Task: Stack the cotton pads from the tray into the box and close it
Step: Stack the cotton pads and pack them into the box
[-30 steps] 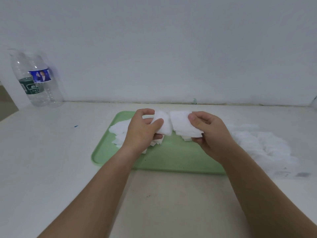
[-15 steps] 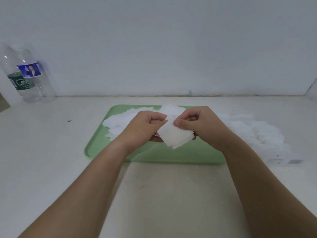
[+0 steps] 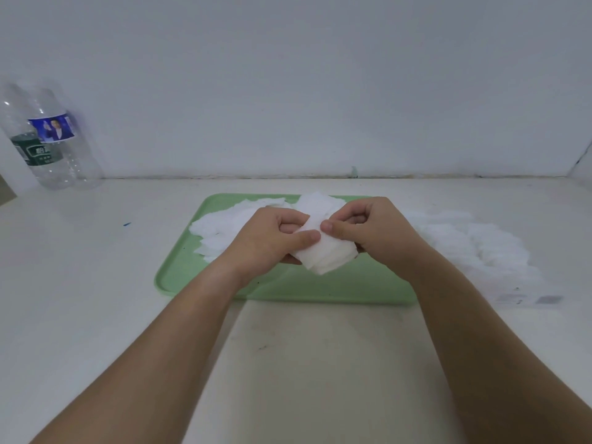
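Far left, against the wall [image 3: 288,91]: two clear plastic bottles [image 3: 51,142], upright, touching each other, one with a blue label and one with a green; small blue mark [image 3: 127,224] on the white table [image 3: 80,299] between the bottles and the tray.

Green tray [image 3: 192,283] at centre, long axis left-right; loose pads [image 3: 224,225] spread flat over its far-left part, overlapping.

Left hand [image 3: 269,248] over the tray, thumb [image 3: 306,238] pressed on the top face of the pad stack [image 3: 326,256], other fingers curled underneath; pinching the stack's left end.

Pad stack held above the tray, off its surface, between both hands; long axis runs diagonally, from far-left to near-right; top face tilted towards the camera; layered edges show along the near side, lowest corner points at the tray's near rim. Most of the stack sits below and nearer than the two thumbs, which meet almost tip to tip on its upper end.

Right hand [image 3: 378,235] pinches the stack's right end, thumb [image 3: 331,226] on top, fingers curled behind; how far they wrap is hidden.

Right of the tray: white heap [image 3: 474,245] on the table, touching the tray's right rim; too blurred to tell single pads.
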### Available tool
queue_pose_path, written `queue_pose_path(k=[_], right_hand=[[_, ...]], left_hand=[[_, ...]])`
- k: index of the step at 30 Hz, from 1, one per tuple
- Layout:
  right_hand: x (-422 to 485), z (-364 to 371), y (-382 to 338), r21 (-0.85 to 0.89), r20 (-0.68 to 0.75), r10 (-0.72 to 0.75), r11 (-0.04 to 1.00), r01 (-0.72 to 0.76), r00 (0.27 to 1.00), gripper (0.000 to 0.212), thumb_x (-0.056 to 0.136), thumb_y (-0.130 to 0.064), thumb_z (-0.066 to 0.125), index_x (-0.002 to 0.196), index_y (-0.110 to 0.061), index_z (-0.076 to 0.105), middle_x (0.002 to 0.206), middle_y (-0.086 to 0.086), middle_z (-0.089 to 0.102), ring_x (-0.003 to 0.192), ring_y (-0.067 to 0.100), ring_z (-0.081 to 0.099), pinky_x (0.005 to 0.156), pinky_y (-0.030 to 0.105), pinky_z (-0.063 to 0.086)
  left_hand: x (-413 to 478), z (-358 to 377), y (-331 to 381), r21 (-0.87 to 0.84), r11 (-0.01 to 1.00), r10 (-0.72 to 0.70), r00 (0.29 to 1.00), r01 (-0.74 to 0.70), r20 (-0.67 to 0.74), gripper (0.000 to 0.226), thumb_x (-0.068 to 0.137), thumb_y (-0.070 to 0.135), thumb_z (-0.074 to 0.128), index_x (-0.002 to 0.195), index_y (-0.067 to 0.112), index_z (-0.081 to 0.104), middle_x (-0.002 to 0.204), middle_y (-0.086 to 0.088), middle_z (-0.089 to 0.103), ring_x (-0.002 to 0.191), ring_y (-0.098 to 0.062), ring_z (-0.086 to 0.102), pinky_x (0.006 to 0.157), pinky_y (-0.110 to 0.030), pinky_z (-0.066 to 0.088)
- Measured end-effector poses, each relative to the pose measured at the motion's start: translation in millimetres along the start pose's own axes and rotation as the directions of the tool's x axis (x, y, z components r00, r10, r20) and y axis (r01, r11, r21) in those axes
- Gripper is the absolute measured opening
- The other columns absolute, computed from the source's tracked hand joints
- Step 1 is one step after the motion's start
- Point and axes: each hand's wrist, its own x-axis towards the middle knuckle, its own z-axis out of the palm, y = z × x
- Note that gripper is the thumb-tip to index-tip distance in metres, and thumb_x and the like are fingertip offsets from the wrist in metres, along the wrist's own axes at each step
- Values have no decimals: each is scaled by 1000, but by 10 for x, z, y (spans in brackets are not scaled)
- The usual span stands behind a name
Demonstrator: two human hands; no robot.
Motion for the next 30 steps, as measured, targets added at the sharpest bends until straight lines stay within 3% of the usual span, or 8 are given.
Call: queue_pose_path(k=[3,7,15,18,21,23,26,30], right_hand=[[-21,-17,-14,136,51,57,989,-64,997,25,84,-20,78,103,-5,73,95,15,75,83,22,73,72,31,60],[-24,-51,-1,191,106,124,971,-142,987,30,84,-14,78,113,-11,69,99,12,76,84,19,71,73,29,55],[24,-70,1,389,-67,149,914,-112,987,11,89,1,67,96,-8,69,78,3,72,69,16,65,65,23,56],[47,-113,-18,537,-165,179,841,-63,970,15,92,2,57,96,-8,68,87,7,71,81,21,68,71,30,58],[38,-142,-51,682,-143,149,731,-11,978,20,94,4,48,100,-4,65,96,13,71,89,28,69,80,40,58],[19,-107,-75,690,-64,111,723,-37,992,19,94,3,50,100,-5,65,98,15,69,89,30,68,80,41,58],[-11,-16,-78,566,51,57,821,-76,997,14,93,1,58,96,-9,68,86,8,70,76,22,63,67,29,56],[-12,62,-42,463,23,57,884,-61,998,9,90,0,66,96,-7,68,77,4,72,67,15,66,61,22,56]], left_hand=[[23,-10,-23,-69,997,-20,997,16,-69,14,94,9,69,107,7,74,92,-9,79,85,-18,76,70,-26,60],[53,-37,-31,-125,992,-42,984,20,-173,15,94,9,69,107,6,74,85,-3,79,73,-11,73,61,-19,56],[92,-62,-44,-186,982,-63,939,-2,-338,25,91,14,74,114,7,71,91,-3,78,70,-7,73,61,-16,55],[102,-79,-47,-195,981,-68,923,-8,-379,20,92,14,73,111,10,71,82,4,78,67,-7,72,59,-16,55],[86,-47,-33,-184,983,-57,922,-16,-383,13,92,10,72,106,11,72,77,6,77,65,-6,72,57,-17,55],[70,-17,-27,-153,988,-45,928,-13,-370,14,92,10,71,106,10,72,79,4,76,67,-5,72,58,-19,57],[48,25,-12,-113,994,-30,941,-9,-337,11,92,8,68,102,11,72,73,5,74,66,-7,71,61,-23,60],[33,71,27,-152,988,-33,952,-15,-303,20,90,-3,64,97,14,72,74,0,75,66,-11,72,59,-23,58]])
